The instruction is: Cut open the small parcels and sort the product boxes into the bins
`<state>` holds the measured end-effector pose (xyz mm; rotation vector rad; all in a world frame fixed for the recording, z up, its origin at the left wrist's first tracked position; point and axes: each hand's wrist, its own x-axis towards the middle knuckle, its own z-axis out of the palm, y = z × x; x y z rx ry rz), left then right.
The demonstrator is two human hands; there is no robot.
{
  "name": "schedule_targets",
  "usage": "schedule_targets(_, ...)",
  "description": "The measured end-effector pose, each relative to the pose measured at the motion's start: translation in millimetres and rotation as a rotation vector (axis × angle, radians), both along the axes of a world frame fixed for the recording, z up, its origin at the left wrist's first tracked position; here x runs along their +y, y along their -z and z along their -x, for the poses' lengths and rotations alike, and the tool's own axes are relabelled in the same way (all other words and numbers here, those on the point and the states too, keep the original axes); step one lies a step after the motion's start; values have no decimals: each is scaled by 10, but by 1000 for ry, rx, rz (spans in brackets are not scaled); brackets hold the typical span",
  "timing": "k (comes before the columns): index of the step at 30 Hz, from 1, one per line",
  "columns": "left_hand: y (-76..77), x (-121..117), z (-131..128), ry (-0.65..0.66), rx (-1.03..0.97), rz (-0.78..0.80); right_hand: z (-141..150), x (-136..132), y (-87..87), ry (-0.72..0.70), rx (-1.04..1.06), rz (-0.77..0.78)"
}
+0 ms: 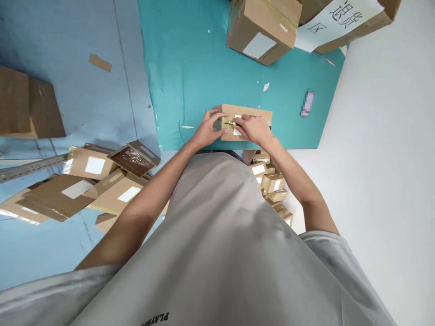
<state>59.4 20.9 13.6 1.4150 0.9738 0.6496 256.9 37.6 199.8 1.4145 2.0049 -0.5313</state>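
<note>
- The right hand grasped a yellow-and-black knife, its tip at the clear tape on the left end of a small cardboard box.
- The left hand curved around that taped end, thumb and fingers apart; whether it gripped firmly, I could not tell.
- This box lay on the green table, at the edge nearest the person; the right hand partly hid its white label, and no print could be read.
- At the table's far side, a paper sign bore the handwritten characters 退货区.
- Beside it stood a larger box with a white label, too small to read.
- On the grey shirt, dark letters began "PLAY", the rest running off below.
- Cartons with unreadable white labels lay piled at the left.
</note>
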Motion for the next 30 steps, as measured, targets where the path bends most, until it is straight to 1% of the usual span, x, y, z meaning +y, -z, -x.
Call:
schedule_targets(6, 1, 9, 6, -9, 3, -23, 112, 19, -57, -38, -17, -8)
schedule_targets(11, -7, 10, 27, -4, 17, -33, 212, 92, -27, -83, -10, -12)
schedule_targets(14, -13, 9, 35, -12, 41, -46, 175, 117, 24, -91, -20, 0)
schedule_targets(17, -33, -1, 33, -28, 70, -54, 29, 105, 82, -101, -2, 6)
schedule_targets(19, -46, -16, 26, -48, 79, -46, -151, 89, 101, -103, 13, -4)
schedule_targets(21, -49, -32, 16, -79, 75, -23, -423, 74, 82, -80, -19, -2)
schedule_targets(24, -36, -47, -23, -144, 66, 30, -982, 43, -11, -9, -123, 28)
schedule_targets(26, -39, -50, -85, -192, 70, 70, -1367, 5, -76, 24, -154, 41)
schedule_targets(28, -81, -55, -188, -240, 82, 111, -1675, -38, -96, 24, -136, 44)
schedule_targets(30, -172, -66, -328, -297, 123, 142, -1881, -65, -54, 3, -90, 34)
